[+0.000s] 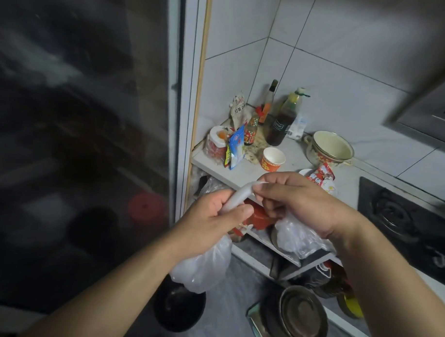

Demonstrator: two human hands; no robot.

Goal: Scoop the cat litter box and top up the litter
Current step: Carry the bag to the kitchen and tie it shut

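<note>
Tiled kitchen corner: your left hand (215,211) and right hand (298,198) both pinch a twisted white bag (203,266) before the counter (244,174).

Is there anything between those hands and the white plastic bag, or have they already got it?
Nothing visible stands between them. The left hand and the right hand both grip the twisted neck of the white plastic bag, which hangs below the left hand.

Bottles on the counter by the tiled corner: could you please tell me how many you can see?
3. A tall thin bottle stands deepest in the corner, a dark bottle with a green cap right of it, and a small sauce bottle in front. Packets may hide others.
</note>
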